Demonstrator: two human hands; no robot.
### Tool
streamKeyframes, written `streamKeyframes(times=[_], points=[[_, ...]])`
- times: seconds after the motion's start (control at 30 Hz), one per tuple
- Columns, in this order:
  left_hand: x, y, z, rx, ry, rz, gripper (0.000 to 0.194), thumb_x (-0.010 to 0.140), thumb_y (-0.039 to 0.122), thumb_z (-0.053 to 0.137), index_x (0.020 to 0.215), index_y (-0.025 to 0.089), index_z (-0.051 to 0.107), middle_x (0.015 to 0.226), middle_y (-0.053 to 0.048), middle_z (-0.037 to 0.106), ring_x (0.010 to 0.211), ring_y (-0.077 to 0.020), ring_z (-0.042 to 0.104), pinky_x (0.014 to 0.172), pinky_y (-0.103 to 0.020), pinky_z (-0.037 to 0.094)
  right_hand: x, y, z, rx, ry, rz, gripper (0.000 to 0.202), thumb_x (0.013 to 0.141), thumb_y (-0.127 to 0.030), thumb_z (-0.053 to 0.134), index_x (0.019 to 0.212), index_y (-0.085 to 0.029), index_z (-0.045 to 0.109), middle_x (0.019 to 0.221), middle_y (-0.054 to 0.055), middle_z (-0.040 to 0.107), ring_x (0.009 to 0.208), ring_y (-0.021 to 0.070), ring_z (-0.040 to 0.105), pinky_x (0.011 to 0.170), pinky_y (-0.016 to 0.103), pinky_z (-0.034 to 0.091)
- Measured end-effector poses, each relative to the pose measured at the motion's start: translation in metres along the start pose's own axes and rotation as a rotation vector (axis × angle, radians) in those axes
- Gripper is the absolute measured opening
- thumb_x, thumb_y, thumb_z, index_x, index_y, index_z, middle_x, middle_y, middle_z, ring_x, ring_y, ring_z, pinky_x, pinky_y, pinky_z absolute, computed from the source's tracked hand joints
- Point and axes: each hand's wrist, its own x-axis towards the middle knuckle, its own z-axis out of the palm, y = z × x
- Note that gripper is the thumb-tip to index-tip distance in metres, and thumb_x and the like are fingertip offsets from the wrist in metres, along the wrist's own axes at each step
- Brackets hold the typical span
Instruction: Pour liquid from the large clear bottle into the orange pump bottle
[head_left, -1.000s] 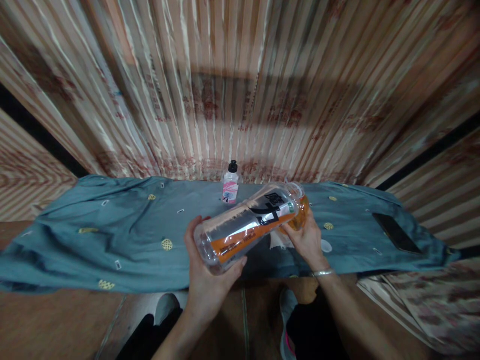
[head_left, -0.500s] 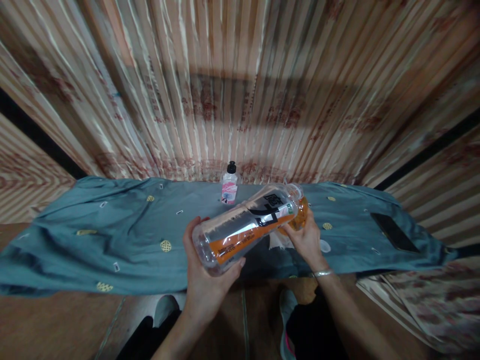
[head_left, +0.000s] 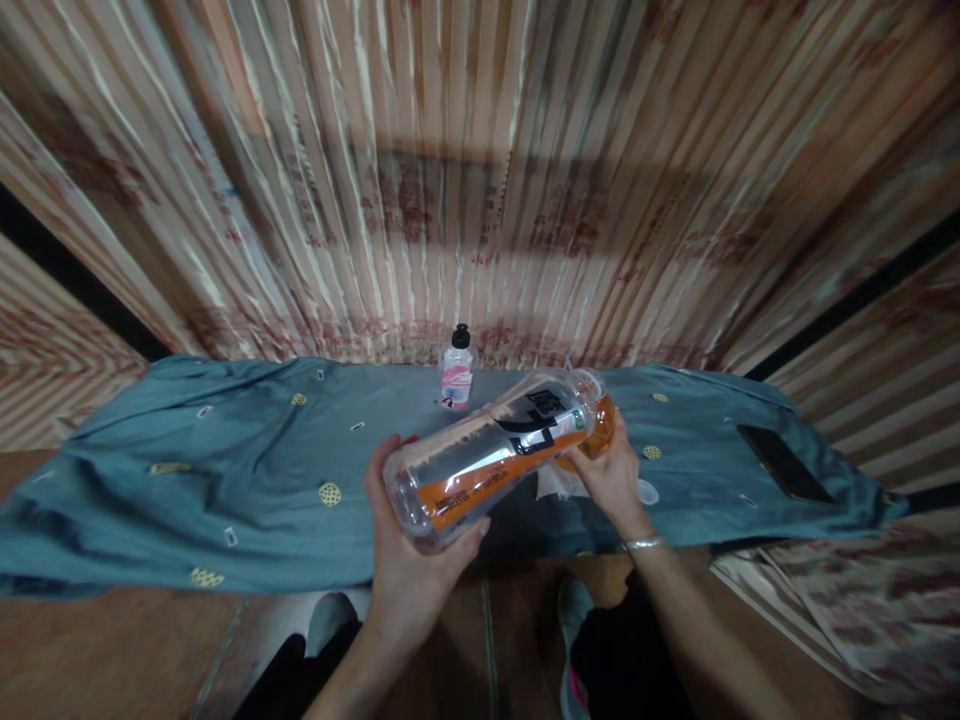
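Note:
A large clear plastic bottle (head_left: 487,455) with an orange band and black lettering lies tilted in the air, its base toward me and its neck to the right. My left hand (head_left: 416,570) is closed around the base end. At the neck end my right hand (head_left: 616,482) grips a small clear container (head_left: 602,425) of orange liquid; the bottle's neck meets or overlaps it, and I cannot tell whether liquid flows. Below the right hand, a whitish tissue-like piece (head_left: 559,482) and a small white round lid-like disc (head_left: 647,492) lie on the cloth.
A teal patterned cloth (head_left: 262,480) covers the low table. Toward the back stands a small clear bottle (head_left: 457,378) with a black cap and pink label. A black phone (head_left: 784,463) lies at the right. Striped curtains (head_left: 465,200) hang close behind and at both sides.
Both hands, the large bottle and the small container stay almost exactly where they were. The whole view has shifted very slightly.

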Motion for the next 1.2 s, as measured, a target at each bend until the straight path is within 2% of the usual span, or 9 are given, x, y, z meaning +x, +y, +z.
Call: streamKeyframes(times=[0.27, 0.57, 0.77, 0.9, 1.07, 1.2], points=[[0.0, -0.001, 0.001, -0.031, -0.005, -0.027, 0.093, 0.056, 0.028, 0.093, 0.135, 0.036, 0.046, 0.134, -0.004, 0.059, 0.114, -0.0254, 0.068, 0.094, -0.039, 0.061, 0.004, -0.009, -0.004, 0.035, -0.034, -0.016, 0.098, 0.07, -0.065, 0.073, 0.148, -0.013, 0.044, 0.141, 0.021, 0.061, 0.126, 0.0382, 0.062, 0.105, 0.055, 0.049], [0.0, -0.002, 0.004, -0.036, 0.008, -0.014, 0.09, 0.056, 0.027, 0.093, 0.133, 0.038, 0.048, 0.133, -0.002, 0.06, 0.114, -0.025, 0.068, 0.096, -0.04, 0.06, 0.006, -0.008, -0.005, 0.024, -0.034, -0.01, 0.096, 0.067, -0.063, 0.076, 0.145, -0.014, 0.049, 0.135, 0.019, 0.067, 0.119, 0.0362, 0.067, 0.099, 0.05, 0.054], [-0.001, 0.001, 0.004, -0.044, 0.019, -0.032, 0.092, 0.053, 0.027, 0.094, 0.133, 0.034, 0.047, 0.129, -0.005, 0.062, 0.109, -0.0272, 0.069, 0.092, -0.043, 0.062, 0.006, -0.007, -0.003, 0.042, -0.027, 0.005, 0.09, 0.068, -0.059, 0.075, 0.141, -0.012, 0.052, 0.132, 0.02, 0.068, 0.118, 0.0362, 0.067, 0.1, 0.05, 0.053], [-0.001, 0.005, 0.004, -0.031, 0.014, -0.08, 0.091, 0.056, 0.025, 0.092, 0.134, 0.035, 0.046, 0.133, -0.004, 0.059, 0.117, -0.0269, 0.067, 0.099, -0.044, 0.059, 0.005, -0.008, 0.0, 0.068, -0.021, 0.023, 0.09, 0.068, -0.058, 0.074, 0.141, -0.011, 0.052, 0.132, 0.02, 0.068, 0.118, 0.0357, 0.067, 0.101, 0.05, 0.053], [-0.002, 0.009, 0.006, -0.045, 0.011, -0.096, 0.092, 0.054, 0.025, 0.092, 0.132, 0.034, 0.045, 0.134, -0.004, 0.058, 0.117, -0.0276, 0.066, 0.095, -0.042, 0.061, 0.004, -0.008, 0.0, 0.078, -0.022, 0.023, 0.09, 0.068, -0.058, 0.075, 0.141, -0.011, 0.051, 0.132, 0.02, 0.068, 0.118, 0.0351, 0.068, 0.101, 0.049, 0.053], [-0.002, 0.013, 0.008, -0.06, 0.021, -0.139, 0.09, 0.055, 0.022, 0.09, 0.131, 0.035, 0.045, 0.135, -0.003, 0.057, 0.117, -0.0258, 0.066, 0.099, -0.042, 0.059, 0.004, -0.01, 0.0, 0.081, -0.034, 0.046, 0.094, 0.067, -0.06, 0.076, 0.143, -0.012, 0.05, 0.129, 0.019, 0.07, 0.114, 0.0357, 0.069, 0.098, 0.049, 0.054]])
